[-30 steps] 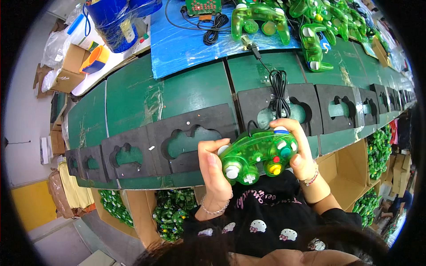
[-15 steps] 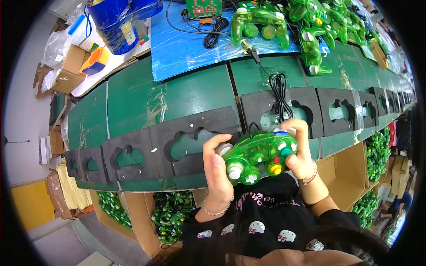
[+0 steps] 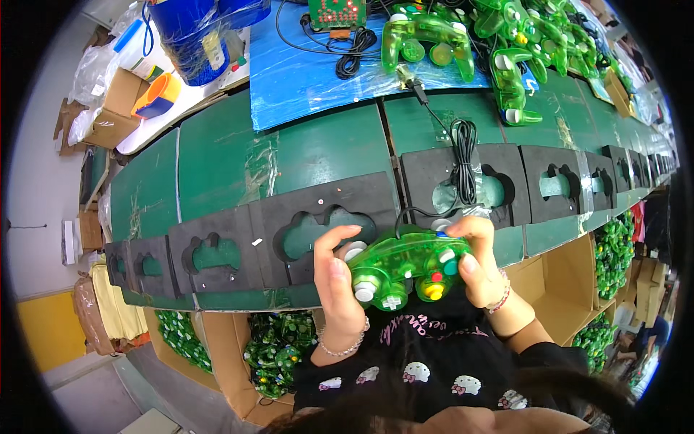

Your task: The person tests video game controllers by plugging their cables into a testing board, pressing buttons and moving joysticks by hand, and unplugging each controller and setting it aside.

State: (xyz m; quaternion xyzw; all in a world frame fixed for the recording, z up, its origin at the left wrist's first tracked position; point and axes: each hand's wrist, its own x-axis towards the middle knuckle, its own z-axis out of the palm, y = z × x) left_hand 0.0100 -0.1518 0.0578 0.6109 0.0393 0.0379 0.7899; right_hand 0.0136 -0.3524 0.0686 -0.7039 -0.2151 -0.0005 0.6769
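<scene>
A see-through green game controller [image 3: 401, 269] is held between my two hands, above the near edge of the bench. My left hand [image 3: 338, 283] grips its left end, the index finger over the top edge near a white shoulder trigger and the thumb by the grey-white stick. My right hand [image 3: 478, 266] holds the other end, with its index finger at the blue shoulder button and its thumb close to the coloured face buttons. From the controller's top runs a black cable, bundled in a coil [image 3: 463, 163] over a foam cutout and joined to a plug [image 3: 416, 90] on the blue sheet.
Black foam holders [image 3: 318, 206] with controller-shaped cutouts line the green bench [image 3: 217, 159]. More green controllers [image 3: 426, 43] lie on the blue sheet [image 3: 311, 94], beside a circuit board [image 3: 337, 13]. Below the bench stand cardboard boxes [image 3: 228, 354] of green parts. Blue bins [image 3: 189, 43] stand far left.
Both hands and the controller have shifted left and slightly down, toward me. My right thumb now sits near the upper face buttons. The cable coil stays on the foam.
</scene>
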